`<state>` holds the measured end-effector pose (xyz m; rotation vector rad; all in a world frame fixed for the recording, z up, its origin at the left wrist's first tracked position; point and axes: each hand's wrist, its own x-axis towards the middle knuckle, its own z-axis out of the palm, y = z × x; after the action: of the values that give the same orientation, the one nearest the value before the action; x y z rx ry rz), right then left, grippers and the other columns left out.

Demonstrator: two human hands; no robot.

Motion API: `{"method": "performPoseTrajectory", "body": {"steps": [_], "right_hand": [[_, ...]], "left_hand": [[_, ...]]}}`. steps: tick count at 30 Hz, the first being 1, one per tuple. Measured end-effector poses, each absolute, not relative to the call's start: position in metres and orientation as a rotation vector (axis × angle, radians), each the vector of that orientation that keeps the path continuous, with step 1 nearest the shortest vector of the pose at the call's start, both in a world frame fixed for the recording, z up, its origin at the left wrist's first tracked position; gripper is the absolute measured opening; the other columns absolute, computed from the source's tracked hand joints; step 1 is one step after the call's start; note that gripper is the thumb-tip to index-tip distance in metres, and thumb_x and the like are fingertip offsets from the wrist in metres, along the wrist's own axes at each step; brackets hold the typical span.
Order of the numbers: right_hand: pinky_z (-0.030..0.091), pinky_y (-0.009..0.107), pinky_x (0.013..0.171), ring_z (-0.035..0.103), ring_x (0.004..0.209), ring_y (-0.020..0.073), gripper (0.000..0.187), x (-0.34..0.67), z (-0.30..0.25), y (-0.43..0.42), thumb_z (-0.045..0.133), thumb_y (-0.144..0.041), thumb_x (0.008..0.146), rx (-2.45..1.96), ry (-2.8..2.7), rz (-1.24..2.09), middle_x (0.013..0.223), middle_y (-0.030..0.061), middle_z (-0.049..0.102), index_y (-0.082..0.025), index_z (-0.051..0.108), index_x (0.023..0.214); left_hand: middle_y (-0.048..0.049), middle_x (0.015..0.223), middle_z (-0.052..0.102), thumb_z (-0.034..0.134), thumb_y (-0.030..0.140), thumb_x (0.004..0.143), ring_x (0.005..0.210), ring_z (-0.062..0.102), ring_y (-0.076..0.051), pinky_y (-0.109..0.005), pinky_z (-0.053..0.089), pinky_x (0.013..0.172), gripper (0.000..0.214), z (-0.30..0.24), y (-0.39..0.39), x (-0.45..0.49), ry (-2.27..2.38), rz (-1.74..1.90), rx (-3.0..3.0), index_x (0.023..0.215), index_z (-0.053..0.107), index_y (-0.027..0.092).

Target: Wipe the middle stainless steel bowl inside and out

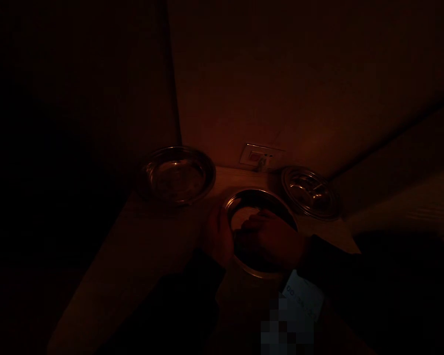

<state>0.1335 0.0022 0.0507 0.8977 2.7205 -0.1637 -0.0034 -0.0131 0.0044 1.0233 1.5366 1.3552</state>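
Observation:
The scene is very dark. A round steel plate (261,197) lies on a light tabletop (140,246) in front of me. My left hand (217,236) curls round the plate's left rim. Over the plate's middle rests my right hand (268,239), fingers bent and pointing left; whether it holds anything is lost in the dark. Both sleeves are dark.
A second steel plate (175,173) sits at the back left and a sectioned steel tray (310,192) leans at the back right. A wall socket (259,157) is on the wall behind. A pale tag (303,296) hangs near my chest.

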Motion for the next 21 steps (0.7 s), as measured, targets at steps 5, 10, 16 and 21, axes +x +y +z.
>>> {"method": "performPoseTrajectory", "body": {"steps": [5, 10, 16, 21], "right_hand": [[0.033, 0.034, 0.078, 0.056, 0.095, 0.0218, 0.022, 0.135, 0.039, 0.021, 0.048, -0.025, 0.094, 1.308, 2.647, 0.067, 0.100, 0.0088, 0.065, -0.019, 0.067, 0.100], [0.038, 0.035, 0.074, 0.056, 0.092, 0.0260, 0.022, 0.127, 0.037, 0.024, 0.047, -0.018, 0.091, 1.462, 2.587, 0.120, 0.095, 0.0143, 0.064, -0.012, 0.068, 0.092], [0.041, 0.032, 0.079, 0.056, 0.097, 0.0226, 0.020, 0.108, 0.040, 0.010, 0.049, -0.019, 0.091, 1.155, 2.721, -0.054, 0.104, 0.0109, 0.065, -0.013, 0.067, 0.098], [0.041, 0.027, 0.073, 0.059, 0.087, 0.0172, 0.015, 0.121, 0.050, 0.002, 0.054, -0.018, 0.089, 0.755, 2.767, -0.294, 0.092, 0.0052, 0.068, -0.017, 0.069, 0.090]], "left_hand": [[-0.0148, 0.122, 0.064, 0.039, 0.020, 0.088, 0.115, 0.058, -0.024, -0.038, 0.042, 0.101, 0.035, 0.006, -0.012, -0.005, 1.592, 1.310, 0.996, 0.112, 0.063, 0.010], [-0.0140, 0.117, 0.067, 0.036, 0.022, 0.090, 0.109, 0.061, -0.024, -0.038, 0.044, 0.098, 0.036, 0.002, -0.011, -0.005, 1.545, 1.290, 1.011, 0.113, 0.062, 0.011], [-0.0173, 0.123, 0.063, 0.038, 0.023, 0.089, 0.116, 0.057, -0.026, -0.041, 0.039, 0.104, 0.037, 0.001, -0.010, -0.005, 1.604, 1.323, 0.997, 0.112, 0.063, 0.008], [-0.0148, 0.123, 0.063, 0.038, 0.024, 0.089, 0.117, 0.058, -0.026, -0.041, 0.041, 0.103, 0.038, 0.001, -0.011, -0.004, 1.593, 1.358, 0.926, 0.114, 0.063, 0.011]]}}
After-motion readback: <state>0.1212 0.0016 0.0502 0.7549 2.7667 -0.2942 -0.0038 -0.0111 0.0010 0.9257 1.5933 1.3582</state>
